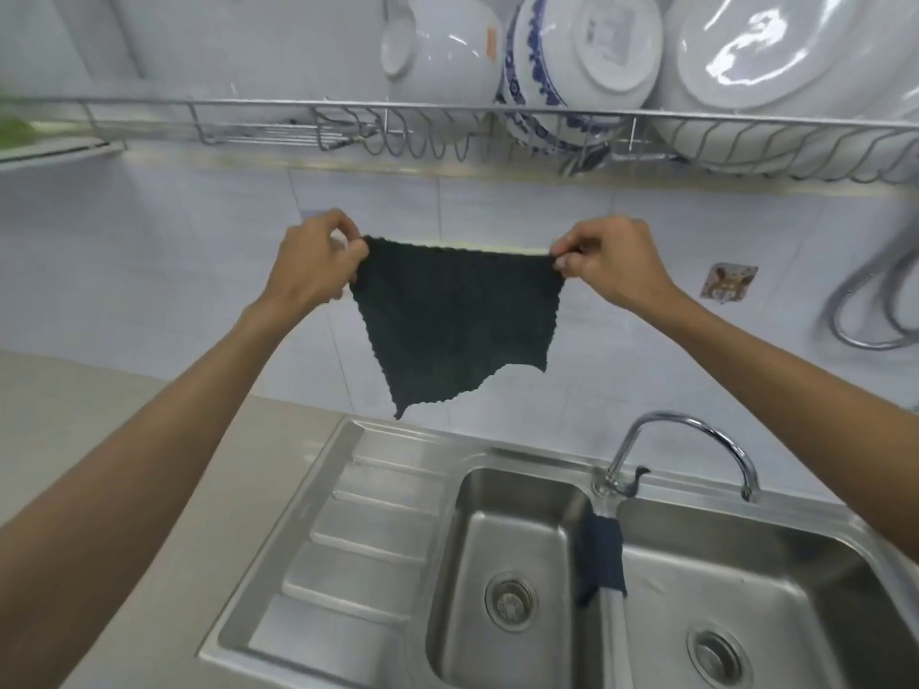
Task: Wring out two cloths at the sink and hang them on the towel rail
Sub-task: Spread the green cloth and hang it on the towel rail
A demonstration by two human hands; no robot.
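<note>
A dark green knitted cloth (455,320) hangs spread out in the air above the sink's draining board. My left hand (313,261) pinches its upper left corner and my right hand (609,263) pinches its upper right corner. A pale strip, perhaps the towel rail (492,247), shows just behind the cloth's top edge against the tiled wall. A second cloth, dark blue (601,552), is draped over the divider between the two basins of the steel sink (378,554).
A curved chrome tap (696,440) rises behind the basins. Overhead a wire dish rack (447,126) holds white bowls and plates (587,47). A beige counter (99,415) lies on the left. A metal hose (865,315) hangs at the right wall.
</note>
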